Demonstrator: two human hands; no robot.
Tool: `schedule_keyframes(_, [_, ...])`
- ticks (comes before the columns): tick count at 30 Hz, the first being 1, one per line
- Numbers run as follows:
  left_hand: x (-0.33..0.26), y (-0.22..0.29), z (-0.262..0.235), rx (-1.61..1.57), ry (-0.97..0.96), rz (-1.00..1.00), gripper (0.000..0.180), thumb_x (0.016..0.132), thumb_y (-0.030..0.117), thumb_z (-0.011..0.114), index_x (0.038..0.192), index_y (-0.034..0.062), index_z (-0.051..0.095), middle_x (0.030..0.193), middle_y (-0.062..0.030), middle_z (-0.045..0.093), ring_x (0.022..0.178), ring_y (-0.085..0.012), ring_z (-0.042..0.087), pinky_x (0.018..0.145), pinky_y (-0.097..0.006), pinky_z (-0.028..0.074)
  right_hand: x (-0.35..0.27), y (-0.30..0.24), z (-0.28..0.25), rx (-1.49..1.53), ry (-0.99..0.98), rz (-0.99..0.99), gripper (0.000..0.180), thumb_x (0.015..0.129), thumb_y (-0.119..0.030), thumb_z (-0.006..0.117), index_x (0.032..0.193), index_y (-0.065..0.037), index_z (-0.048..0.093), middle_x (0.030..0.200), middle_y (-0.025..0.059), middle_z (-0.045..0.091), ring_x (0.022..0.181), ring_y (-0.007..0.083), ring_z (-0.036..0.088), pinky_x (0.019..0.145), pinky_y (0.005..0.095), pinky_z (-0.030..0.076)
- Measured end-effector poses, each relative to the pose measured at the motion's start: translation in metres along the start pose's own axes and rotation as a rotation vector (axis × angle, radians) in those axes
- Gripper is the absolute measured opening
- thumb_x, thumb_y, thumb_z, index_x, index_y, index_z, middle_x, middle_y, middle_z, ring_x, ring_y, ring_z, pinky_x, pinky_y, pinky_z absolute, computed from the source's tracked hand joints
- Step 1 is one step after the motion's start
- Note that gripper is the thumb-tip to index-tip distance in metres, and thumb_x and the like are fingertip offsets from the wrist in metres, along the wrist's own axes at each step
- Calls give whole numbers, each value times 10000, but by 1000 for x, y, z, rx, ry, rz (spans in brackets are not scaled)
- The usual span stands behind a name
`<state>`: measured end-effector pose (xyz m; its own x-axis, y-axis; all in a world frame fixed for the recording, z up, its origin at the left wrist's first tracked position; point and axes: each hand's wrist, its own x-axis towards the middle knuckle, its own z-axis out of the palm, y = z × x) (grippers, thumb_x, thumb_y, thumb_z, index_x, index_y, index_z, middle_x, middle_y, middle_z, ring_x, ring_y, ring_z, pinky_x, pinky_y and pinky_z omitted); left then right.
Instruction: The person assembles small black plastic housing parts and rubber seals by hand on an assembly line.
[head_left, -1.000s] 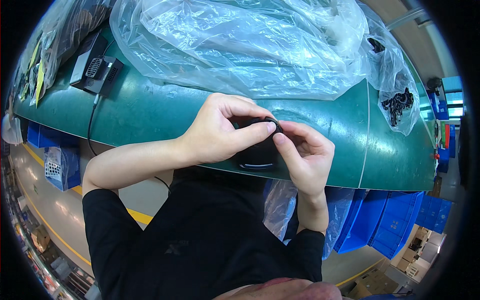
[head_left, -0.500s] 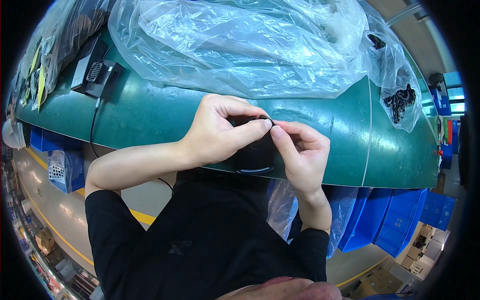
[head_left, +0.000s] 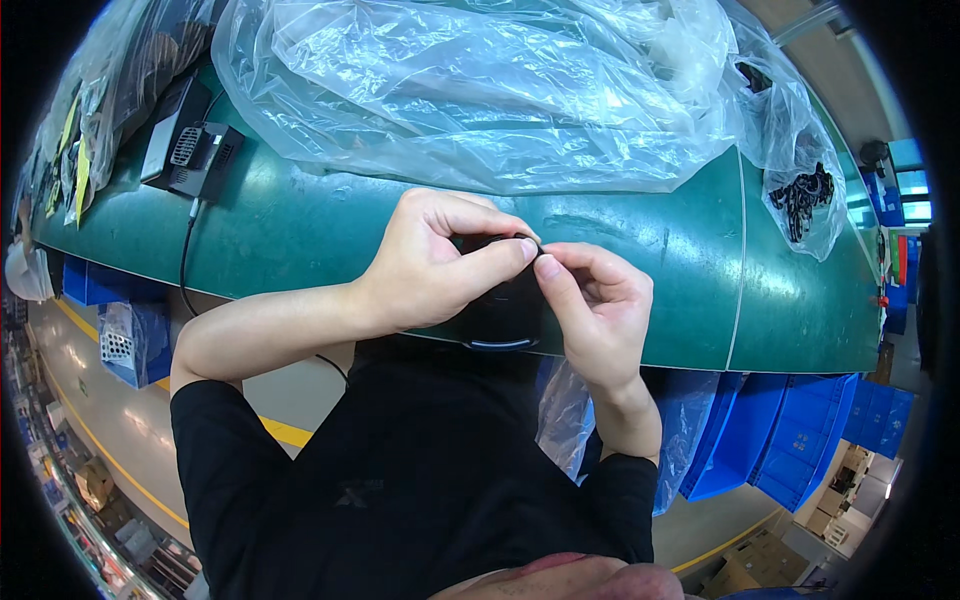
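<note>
A black rounded object with a bright reflection along its lower edge lies between my hands, at the near edge of the green table. My left hand is closed on the top of this object, its thumb and fingers pinching near the rim. Opposite it, my right hand pinches the same small dark spot with thumb and forefinger, fingertips almost meeting the left thumb. The fingers hide much of the object's upper part, so its exact kind cannot be made out.
A large clear plastic bag spreads across the table's back. At left stands a black device with a cable. A clear bag with black parts lies at right. Blue bins hang below the right edge.
Both hands have shifted very slightly left together with the black object. The pinching grip looks the same.
</note>
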<state>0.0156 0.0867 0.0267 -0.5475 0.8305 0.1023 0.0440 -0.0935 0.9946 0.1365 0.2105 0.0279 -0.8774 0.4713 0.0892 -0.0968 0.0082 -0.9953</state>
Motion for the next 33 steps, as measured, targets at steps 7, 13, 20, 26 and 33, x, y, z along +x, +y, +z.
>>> schedule_keyframes(7, [3, 0, 2, -191, -39, -136, 135, 822, 45, 604, 901, -45, 665, 790, -75, 634, 704, -86, 575, 630, -212, 460, -1, 5, -5, 14, 21, 24, 105, 832, -6, 609, 913, 59, 620, 780, 46, 637, 684, 58, 570, 615, 173, 452])
schedule_keyframes(13, [3, 1, 8, -264, -114, -131, 226, 835, 34, 609, 1051, -30, 622, 925, -60, 643, 852, -83, 580, 761, -212, 472, 2, -3, -17, 91, 38, -5, 141, 841, 5, 585, 970, 54, 614, 867, 73, 631, 775, 88, 573, 692, 205, 460])
schedule_keyframes(20, [0, 1, 9, -28, -83, -62, 265, 819, 22, 616, 1079, -25, 611, 916, -80, 668, 815, -97, 619, 725, -218, 485, 7, -21, -14, -587, 164, -397, 152, 725, -18, 697, 863, 30, 655, 790, 115, 620, 686, 178, 610, 586, 253, 484])
schedule_keyframes(26, [0, 3, 6, 298, -20, 315, 279, 763, 22, 643, 1039, -16, 631, 828, -137, 681, 743, -140, 666, 625, -223, 491, 8, -35, 0, -756, 132, -515, 185, 675, -22, 725, 831, 45, 650, 748, 137, 621, 632, 245, 615, 564, 311, 493])
schedule_keyframes(33, [0, 5, 5, 217, -32, 270, 272, 763, 24, 648, 1031, -17, 636, 817, -136, 682, 727, -118, 657, 620, -220, 490, 0, -37, -1, -727, 154, -532, 207, 649, -4, 725, 833, 49, 648, 790, 154, 647, 682, 271, 638, 599, 309, 505])
